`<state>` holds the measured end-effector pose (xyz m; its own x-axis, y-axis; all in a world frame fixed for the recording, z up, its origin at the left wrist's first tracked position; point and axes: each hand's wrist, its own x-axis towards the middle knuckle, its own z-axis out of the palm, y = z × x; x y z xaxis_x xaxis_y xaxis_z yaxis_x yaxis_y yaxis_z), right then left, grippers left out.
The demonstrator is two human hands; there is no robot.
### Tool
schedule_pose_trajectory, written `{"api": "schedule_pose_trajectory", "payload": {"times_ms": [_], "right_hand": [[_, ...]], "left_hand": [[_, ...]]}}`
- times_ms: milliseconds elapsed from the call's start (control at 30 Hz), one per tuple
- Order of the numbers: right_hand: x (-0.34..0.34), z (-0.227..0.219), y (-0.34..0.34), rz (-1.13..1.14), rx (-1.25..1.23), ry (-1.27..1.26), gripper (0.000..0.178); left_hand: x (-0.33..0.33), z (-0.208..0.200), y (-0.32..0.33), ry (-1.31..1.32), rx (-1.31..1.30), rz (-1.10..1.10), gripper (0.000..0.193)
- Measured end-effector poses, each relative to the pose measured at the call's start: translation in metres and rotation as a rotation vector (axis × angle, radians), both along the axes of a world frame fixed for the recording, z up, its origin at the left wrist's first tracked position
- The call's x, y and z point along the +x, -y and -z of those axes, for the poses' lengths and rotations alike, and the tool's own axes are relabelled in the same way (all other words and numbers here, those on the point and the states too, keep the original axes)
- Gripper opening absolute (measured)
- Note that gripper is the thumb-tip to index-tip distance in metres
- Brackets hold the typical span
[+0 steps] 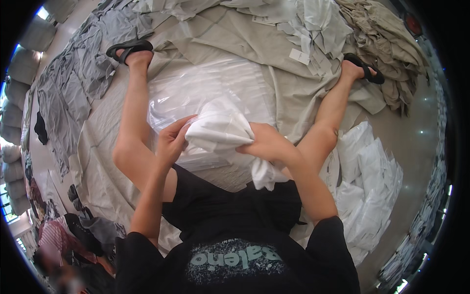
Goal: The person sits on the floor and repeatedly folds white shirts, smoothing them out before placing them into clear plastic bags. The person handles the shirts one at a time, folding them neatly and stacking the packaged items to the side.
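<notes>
A bunched white cloth garment point(220, 125) is held up in front of me between both hands. My left hand point(172, 140) has closed on its left edge with thumb and fingers. At the right edge my right hand point(268, 140) grips the fabric, its fingertips partly hidden by the cloth. A loose end of white cloth point(267, 175) hangs below my right wrist. Beneath the garment lies a stack of clear plastic bags point(196, 88), spread flat between my legs. The exact kind of garment cannot be made out.
A beige sheet point(196, 36) covers the floor under me. Grey garments point(73, 93) are heaped far left, white ones with tags point(313, 29) at the far right, brown ones point(387, 44) beyond. White bagged garments point(369, 181) lie right. Another person point(63, 245) is lower left.
</notes>
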<state>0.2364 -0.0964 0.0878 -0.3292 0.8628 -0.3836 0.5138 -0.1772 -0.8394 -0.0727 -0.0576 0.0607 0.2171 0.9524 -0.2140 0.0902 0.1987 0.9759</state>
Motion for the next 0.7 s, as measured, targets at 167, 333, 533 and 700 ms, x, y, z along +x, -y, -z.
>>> {"api": "schedule_pose_trajectory", "payload": {"times_ms": [167, 333, 533, 700], "right_hand": [[-0.015, 0.028, -0.008, 0.092, 0.064, 0.381, 0.046], [-0.038, 0.046, -0.001, 0.151, 0.103, 0.501, 0.045], [-0.050, 0.080, -0.005, 0.387, 0.064, 0.037, 0.050], [-0.045, 0.078, -0.001, 0.531, -0.166, -0.612, 0.041]], "left_hand": [[0.020, 0.035, 0.013, -0.197, 0.263, -0.182, 0.035], [0.057, 0.025, 0.018, -0.692, 0.913, -0.064, 0.035], [0.081, 0.031, 0.025, -0.661, 1.147, 0.281, 0.048], [0.042, 0.017, -0.009, -0.781, 1.124, -0.140, 0.046]]}}
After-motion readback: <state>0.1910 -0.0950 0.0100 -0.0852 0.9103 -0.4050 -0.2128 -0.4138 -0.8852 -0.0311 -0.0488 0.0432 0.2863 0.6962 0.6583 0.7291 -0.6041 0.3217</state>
